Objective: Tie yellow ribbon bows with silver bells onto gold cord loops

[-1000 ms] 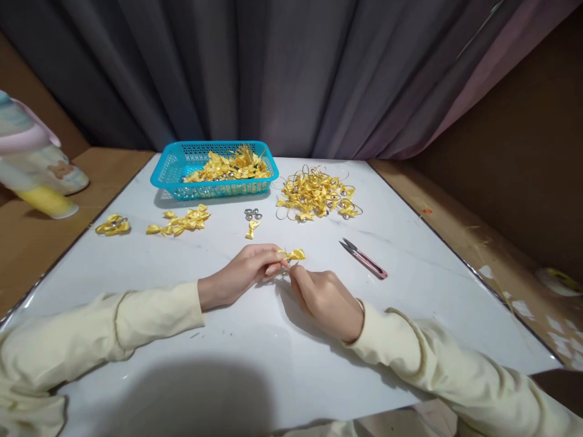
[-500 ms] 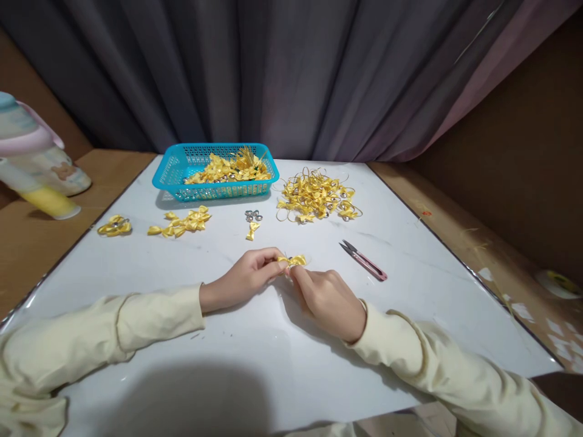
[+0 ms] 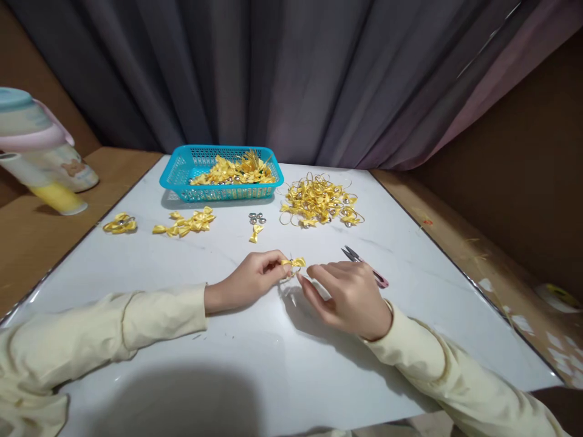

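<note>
Between the thumb and fingers of my left hand (image 3: 255, 279) is a small yellow ribbon bow (image 3: 299, 262), with a thin cord loop hanging by it. My right hand (image 3: 353, 297) is just to the right of the bow, its thumb and index finger apart; the fingertips are close to the cord, and I cannot tell whether they touch it. Beyond my hands lie a single yellow bow (image 3: 255, 233) and several silver bells (image 3: 257, 218). Thread snips (image 3: 364, 265) with pink handles lie behind my right hand, which partly covers them.
A blue basket (image 3: 218, 194) of yellow bows stands at the back. Right of it is a heap of corded bows (image 3: 316, 200). Loose bows (image 3: 186, 223) and a small bundle (image 3: 120, 223) lie left. A bottle (image 3: 68, 164) and a yellow thread spool (image 3: 59, 195) stand beyond the left edge.
My right hand has let go at the bow and drawn back to the right, its fingers spreading. My left hand keeps its pinch on the bow. The view has shifted slightly.
</note>
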`<state>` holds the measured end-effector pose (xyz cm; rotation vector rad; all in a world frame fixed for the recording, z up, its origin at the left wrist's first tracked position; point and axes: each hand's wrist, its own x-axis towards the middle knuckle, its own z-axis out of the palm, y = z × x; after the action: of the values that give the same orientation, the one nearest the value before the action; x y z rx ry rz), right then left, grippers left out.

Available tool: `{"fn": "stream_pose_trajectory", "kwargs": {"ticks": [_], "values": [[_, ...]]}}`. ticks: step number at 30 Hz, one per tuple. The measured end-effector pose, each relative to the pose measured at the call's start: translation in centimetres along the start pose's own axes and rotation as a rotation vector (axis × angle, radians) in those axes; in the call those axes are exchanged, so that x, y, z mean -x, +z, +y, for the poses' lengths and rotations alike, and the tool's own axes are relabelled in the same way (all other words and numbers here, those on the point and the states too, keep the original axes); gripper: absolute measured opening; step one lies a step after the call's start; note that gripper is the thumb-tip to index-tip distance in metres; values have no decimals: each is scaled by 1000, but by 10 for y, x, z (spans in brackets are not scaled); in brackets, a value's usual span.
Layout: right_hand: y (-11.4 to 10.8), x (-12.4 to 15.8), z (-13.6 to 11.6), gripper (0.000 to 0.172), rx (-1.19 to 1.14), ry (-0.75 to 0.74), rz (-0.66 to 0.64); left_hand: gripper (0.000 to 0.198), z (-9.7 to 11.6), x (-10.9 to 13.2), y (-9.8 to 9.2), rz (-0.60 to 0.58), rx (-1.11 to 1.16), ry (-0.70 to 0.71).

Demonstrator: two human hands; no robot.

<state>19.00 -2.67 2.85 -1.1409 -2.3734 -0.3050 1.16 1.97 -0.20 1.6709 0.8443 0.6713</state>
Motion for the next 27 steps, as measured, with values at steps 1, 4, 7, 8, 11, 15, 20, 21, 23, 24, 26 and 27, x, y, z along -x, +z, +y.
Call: {"fn": "stream_pose_trajectory", "kwargs": {"ticks": [1,4,7,8,11,15,20,21,23,24,26,27], "values": [[0,0,1,18,-16,-18,36,20,0,0,0,-3,-39,20],[3,0,6,4,-147,31,125,20,0,3,1,-17,-171,104],[9,0,10,22,-308,97,77,15,1,5,1,-32,-251,214],[11,0,11,27,-356,89,38,14,1,6,1,-32,-269,243],[19,-1,11,29,-489,16,-37,15,1,5,1,-27,-287,261],[27,0,8,35,-587,-28,-34,16,0,3,1,-48,-243,204],[31,2,5,37,-622,-57,66,13,-2,2,1,-71,-213,137],[31,2,5,38,-630,-64,94,13,-2,2,1,-67,-207,130],[32,2,4,38,-650,-75,140,13,-2,2,1,-71,-190,114],[33,3,5,39,-661,-81,153,13,-2,2,0,-78,-181,108],[35,3,5,40,-678,-87,168,15,-2,1,0,-93,-168,94],[35,4,5,41,-682,-87,175,17,-2,1,0,-101,-161,87]]}}
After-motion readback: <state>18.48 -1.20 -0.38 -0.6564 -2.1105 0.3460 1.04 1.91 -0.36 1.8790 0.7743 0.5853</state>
